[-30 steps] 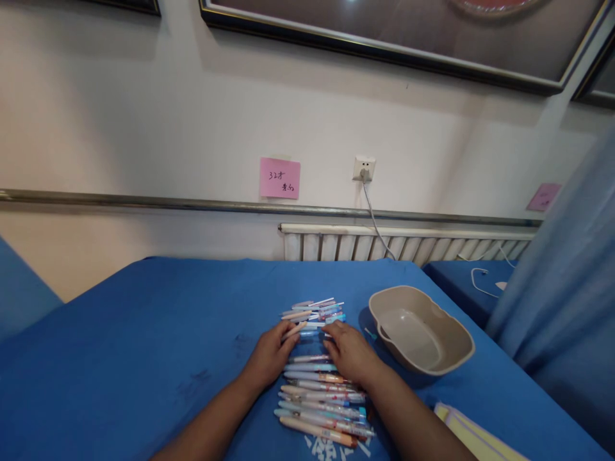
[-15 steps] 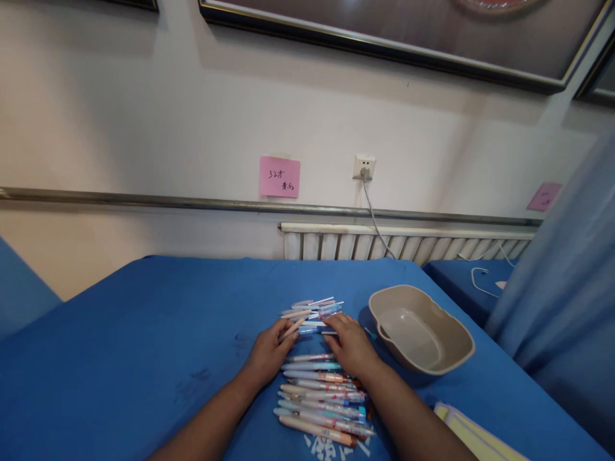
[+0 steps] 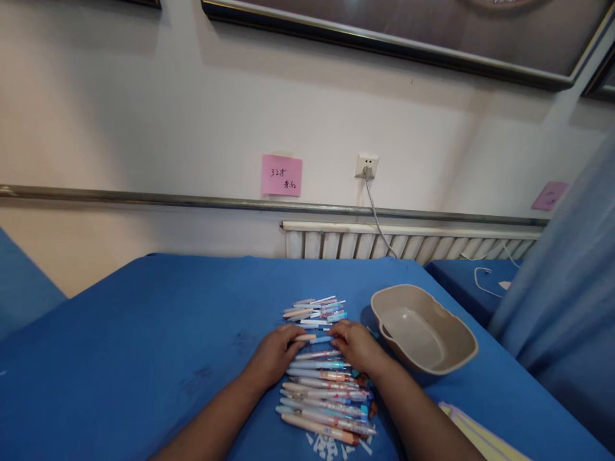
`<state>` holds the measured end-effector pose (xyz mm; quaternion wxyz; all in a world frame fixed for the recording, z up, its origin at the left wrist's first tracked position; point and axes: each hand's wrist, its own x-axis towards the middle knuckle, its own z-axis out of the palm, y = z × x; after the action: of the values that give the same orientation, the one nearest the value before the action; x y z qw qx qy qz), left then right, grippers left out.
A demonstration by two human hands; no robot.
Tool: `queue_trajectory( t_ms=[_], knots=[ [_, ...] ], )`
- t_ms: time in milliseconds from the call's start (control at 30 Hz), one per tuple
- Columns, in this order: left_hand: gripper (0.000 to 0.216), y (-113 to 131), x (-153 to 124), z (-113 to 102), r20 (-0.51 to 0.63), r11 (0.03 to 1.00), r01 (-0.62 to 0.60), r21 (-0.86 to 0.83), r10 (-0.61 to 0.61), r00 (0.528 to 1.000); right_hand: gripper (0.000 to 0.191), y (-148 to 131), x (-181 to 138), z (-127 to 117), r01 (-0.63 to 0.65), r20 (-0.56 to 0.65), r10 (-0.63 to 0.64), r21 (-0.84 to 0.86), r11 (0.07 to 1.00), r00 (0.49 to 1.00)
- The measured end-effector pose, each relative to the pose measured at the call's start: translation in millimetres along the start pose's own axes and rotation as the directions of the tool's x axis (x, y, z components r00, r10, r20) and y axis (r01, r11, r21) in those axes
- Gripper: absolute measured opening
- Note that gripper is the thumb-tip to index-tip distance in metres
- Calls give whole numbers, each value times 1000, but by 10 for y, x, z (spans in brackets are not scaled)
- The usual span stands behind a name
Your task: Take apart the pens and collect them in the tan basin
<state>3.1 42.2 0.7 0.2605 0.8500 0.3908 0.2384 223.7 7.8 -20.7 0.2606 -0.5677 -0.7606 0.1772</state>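
Observation:
Many pastel pens (image 3: pixel 323 390) lie in a row on the blue table cloth (image 3: pixel 158 333), with a smaller cluster of pens (image 3: pixel 317 310) further away. My left hand (image 3: pixel 275 354) and my right hand (image 3: pixel 356 346) rest on the table facing each other, fingers curled. Between their fingertips they pinch the two ends of one pen (image 3: pixel 312 338), which lies crosswise between the two groups.
A beige plastic basin (image 3: pixel 423 330) stands empty just right of my right hand. A yellowish pouch (image 3: pixel 475 435) lies at the lower right edge. A radiator and a wall socket with a cable are behind the table. Light blue cloth hangs at the right.
Both hands drew slightly back toward me, bringing one pen away from the far cluster toward the near row. The camera view shifted a little.

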Motion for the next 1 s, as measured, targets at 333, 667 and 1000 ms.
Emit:
queue_trajectory(
  t_ms=[333,667,1000],
  knots=[
    [12,15,4,-47,-86,988,21,152,-8,996,10,-45,-9,-69,-109,-92,104,-45,993,990],
    [25,86,-22,-31,21,999,-40,10,40,999,15,-143,-62,-100,28,96,-30,24,999,995],
    [16,14,-23,-44,26,1000,5,13,-6,1000,10,-158,-54,-86,70,100,-67,-31,997,993]
  ],
)
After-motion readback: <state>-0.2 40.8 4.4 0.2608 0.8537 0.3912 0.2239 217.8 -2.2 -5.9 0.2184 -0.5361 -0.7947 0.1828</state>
